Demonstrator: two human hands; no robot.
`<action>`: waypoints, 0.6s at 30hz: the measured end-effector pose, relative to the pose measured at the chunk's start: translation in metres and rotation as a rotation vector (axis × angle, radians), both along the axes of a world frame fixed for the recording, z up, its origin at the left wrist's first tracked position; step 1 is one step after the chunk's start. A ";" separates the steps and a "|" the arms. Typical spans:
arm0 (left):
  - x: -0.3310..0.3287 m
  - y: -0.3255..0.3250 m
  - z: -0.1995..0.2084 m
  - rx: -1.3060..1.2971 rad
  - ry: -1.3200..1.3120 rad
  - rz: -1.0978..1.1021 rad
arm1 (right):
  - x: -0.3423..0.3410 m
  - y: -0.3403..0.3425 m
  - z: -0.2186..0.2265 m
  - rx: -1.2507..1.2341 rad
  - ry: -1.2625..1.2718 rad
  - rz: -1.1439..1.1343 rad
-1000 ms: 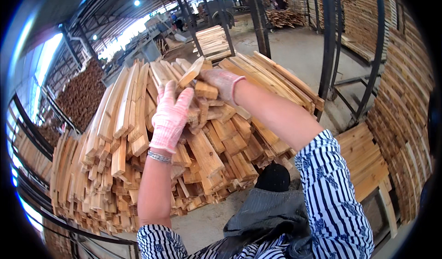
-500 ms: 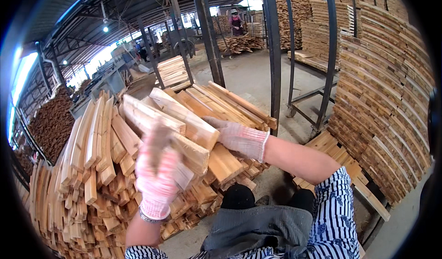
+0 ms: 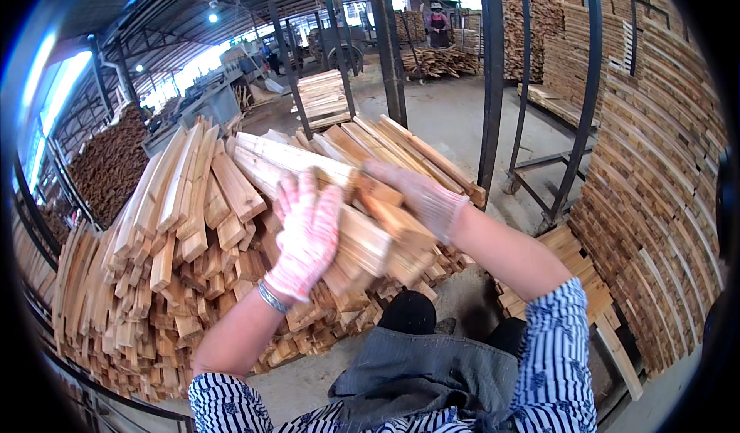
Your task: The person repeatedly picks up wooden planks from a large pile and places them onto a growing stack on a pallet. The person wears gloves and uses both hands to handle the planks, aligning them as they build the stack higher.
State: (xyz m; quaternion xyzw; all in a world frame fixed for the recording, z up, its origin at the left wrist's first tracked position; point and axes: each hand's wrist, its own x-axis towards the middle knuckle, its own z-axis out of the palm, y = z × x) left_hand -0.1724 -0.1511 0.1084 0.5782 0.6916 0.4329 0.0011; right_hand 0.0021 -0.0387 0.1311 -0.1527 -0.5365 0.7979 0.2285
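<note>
My left hand (image 3: 304,233), in a pink-and-white knit glove, lies on top of a pale wooden board (image 3: 297,158) with its fingers spread. Just under that palm, the squared end of another board (image 3: 366,240) points toward me. My right hand (image 3: 420,198), in a greyish-pink glove, rests along the right side of the boards with its fingers stretched out. Motion smears it a little, and its thumb is hard to make out. Between the hands, shorter reddish-brown board ends (image 3: 401,221) stick out, slightly blurred. All these lie on a large heap of cut boards (image 3: 177,279).
Dark upright metal posts (image 3: 491,78) rise beyond the heap. A tall wall of stacked strips (image 3: 655,186) stands at the right, with a low pallet of boards (image 3: 566,260) at its foot. Farther back, a person (image 3: 438,28) stands behind another wood pile.
My left hand has shifted right and flattened onto the boards, its fingers now spread. The boards between my hands have dropped lower onto the heap. The whole view has swung slightly left.
</note>
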 end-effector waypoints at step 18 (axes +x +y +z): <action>0.091 -0.079 -0.138 -0.105 -1.764 -0.650 | 0.144 -0.066 -0.093 0.302 -0.162 -0.170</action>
